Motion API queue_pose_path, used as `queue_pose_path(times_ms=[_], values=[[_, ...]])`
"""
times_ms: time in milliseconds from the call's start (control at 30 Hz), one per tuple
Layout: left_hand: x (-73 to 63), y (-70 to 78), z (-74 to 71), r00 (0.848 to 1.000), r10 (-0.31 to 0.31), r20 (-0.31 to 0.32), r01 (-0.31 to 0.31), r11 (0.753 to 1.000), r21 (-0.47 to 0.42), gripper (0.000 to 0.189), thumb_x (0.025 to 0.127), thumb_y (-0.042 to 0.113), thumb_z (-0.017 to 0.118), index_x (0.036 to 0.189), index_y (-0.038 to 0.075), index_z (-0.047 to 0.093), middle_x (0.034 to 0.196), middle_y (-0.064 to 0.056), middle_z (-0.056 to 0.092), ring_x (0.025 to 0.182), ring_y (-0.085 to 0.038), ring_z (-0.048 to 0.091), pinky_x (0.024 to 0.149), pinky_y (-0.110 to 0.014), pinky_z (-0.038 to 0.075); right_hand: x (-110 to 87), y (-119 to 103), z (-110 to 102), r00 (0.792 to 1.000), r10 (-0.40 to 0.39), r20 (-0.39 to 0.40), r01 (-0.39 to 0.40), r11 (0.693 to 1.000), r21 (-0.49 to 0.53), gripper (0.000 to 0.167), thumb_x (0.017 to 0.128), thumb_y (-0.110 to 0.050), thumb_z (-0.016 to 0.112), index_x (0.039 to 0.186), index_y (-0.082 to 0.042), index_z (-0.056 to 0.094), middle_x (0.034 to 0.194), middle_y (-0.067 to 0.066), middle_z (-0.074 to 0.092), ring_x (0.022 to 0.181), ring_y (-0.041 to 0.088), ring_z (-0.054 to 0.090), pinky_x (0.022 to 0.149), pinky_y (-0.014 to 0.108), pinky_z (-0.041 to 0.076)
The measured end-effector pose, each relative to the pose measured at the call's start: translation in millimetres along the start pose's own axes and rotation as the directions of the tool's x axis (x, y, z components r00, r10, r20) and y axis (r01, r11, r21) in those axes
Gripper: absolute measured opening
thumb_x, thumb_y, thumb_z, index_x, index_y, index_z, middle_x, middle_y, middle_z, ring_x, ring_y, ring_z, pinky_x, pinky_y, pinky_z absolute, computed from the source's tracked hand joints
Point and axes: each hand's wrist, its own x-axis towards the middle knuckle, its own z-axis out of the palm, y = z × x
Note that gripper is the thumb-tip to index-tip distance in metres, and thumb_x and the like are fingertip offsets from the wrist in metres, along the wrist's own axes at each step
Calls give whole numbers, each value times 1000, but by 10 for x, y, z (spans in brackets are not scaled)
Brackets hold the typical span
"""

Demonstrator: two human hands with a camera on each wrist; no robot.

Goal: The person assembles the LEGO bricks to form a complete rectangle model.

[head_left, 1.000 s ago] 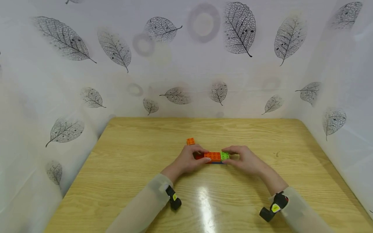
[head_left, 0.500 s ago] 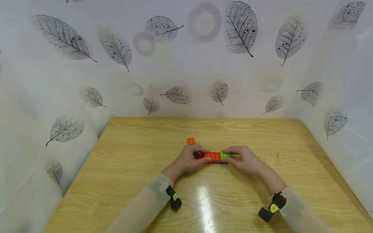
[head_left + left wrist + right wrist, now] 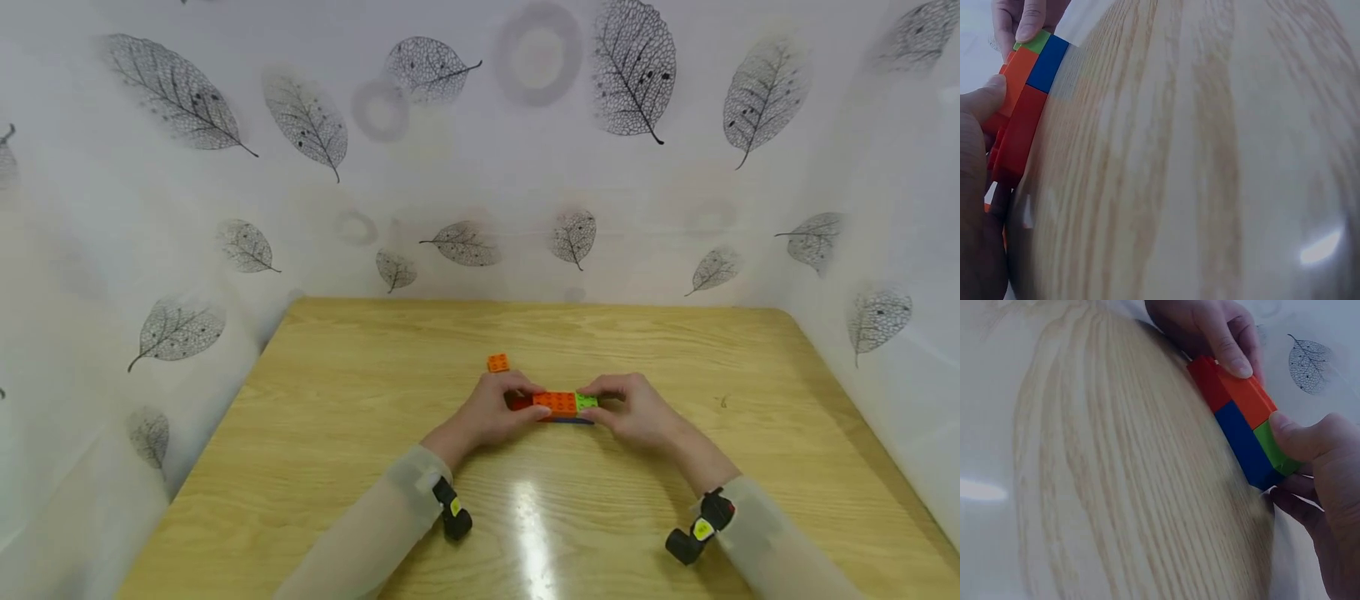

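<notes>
On the table lies a row of joined toy bricks in two layers. Below are a red brick [image 3: 1020,134] and a blue brick [image 3: 1244,445]; on top sit a long orange brick [image 3: 556,403] and a green brick [image 3: 587,402], side by side. My left hand [image 3: 491,409] pinches the orange brick between thumb and fingers. At the other end my right hand [image 3: 636,410] pinches the green brick, its thumb on the near side. The far sides of the bricks are partly hidden by my fingers.
A small square orange brick [image 3: 498,362] lies on the wooden table [image 3: 360,375], just beyond my left hand. Behind and beside the table hangs a pale cloth [image 3: 465,167] with a leaf print.
The view has shifted slightly, so everything appears a little further right. My right thumb covers more of the green brick's near side than a second ago. Both hands keep their hold.
</notes>
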Motion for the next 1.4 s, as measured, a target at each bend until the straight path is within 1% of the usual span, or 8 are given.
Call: queue_pose_path(times_ms=[133, 400, 600, 767, 933, 1100, 1233, 1400], values=[[17, 12, -14, 1000, -11, 7, 11, 1000, 19, 28, 94, 32, 85, 119, 18, 82, 104, 12, 72, 91, -9, 64, 83, -28, 55, 4, 26, -2, 1000, -4, -5, 4, 999, 35, 23, 94, -10, 83, 117, -8, 80, 116, 4, 76, 116, 30, 69, 106, 52, 51], [24, 78, -63, 997, -67, 37, 66, 997, 41, 30, 94, 38, 84, 119, 20, 81, 105, 13, 71, 92, -9, 64, 82, -28, 55, -1, -22, -16, 1000, 2, -2, -2, 1000, -10, 25, 96, -14, 82, 119, -7, 79, 117, 5, 76, 117, 32, 69, 105, 51, 51], [29, 88, -77, 997, -48, 66, 45, 998, 50, 31, 96, 34, 83, 121, 17, 79, 109, 10, 71, 94, -8, 65, 84, -27, 55, 5, -35, -18, 1000, 20, 12, -19, 999, -47, 27, 95, -15, 82, 120, -7, 78, 117, 5, 76, 115, 30, 70, 103, 50, 53], [29, 106, -89, 996, -43, 83, 37, 997, 64, 32, 96, 34, 82, 123, 15, 78, 111, 9, 71, 96, -8, 65, 86, -27, 55, 10, -38, -10, 1000, 18, 13, -17, 999, -51, 28, 94, -13, 83, 120, -6, 78, 117, 6, 76, 113, 29, 71, 101, 48, 55], [46, 117, -113, 993, -42, 106, 34, 996, 79, 33, 97, 34, 81, 124, 14, 77, 114, 8, 72, 102, -7, 65, 91, -27, 54, 4, -37, -7, 999, 35, 11, -35, 998, -53, 28, 95, -14, 83, 122, -7, 79, 119, 6, 76, 115, 30, 70, 101, 49, 54], [57, 155, -160, 991, -39, 124, 31, 997, 68, 40, 98, 34, 80, 128, 8, 75, 120, 1, 73, 110, -13, 67, 95, -29, 55, -13, -25, -4, 999, 31, 5, -31, 998, -51, 28, 97, -16, 81, 123, -8, 78, 120, 6, 75, 114, 27, 70, 102, 51, 54], [70, 172, -225, 992, -42, 122, 32, 996, 81, 45, 99, 36, 79, 132, 7, 73, 126, -5, 73, 115, -18, 68, 100, -35, 54, -24, -13, 1, 1000, -1, -5, 1, 999, -37, 28, 97, -14, 81, 123, -7, 78, 117, 3, 76, 109, 23, 71, 102, 50, 54], [98, 150, -326, 996, -36, 81, 28, 994, 104, 48, 97, 37, 81, 134, 7, 72, 131, -7, 72, 123, -22, 64, 109, -43, 48, -28, 0, 11, 999, -38, -16, 38, 999, -33, 27, 96, -12, 81, 122, -7, 78, 113, -1, 76, 105, 19, 71, 100, 47, 55]])
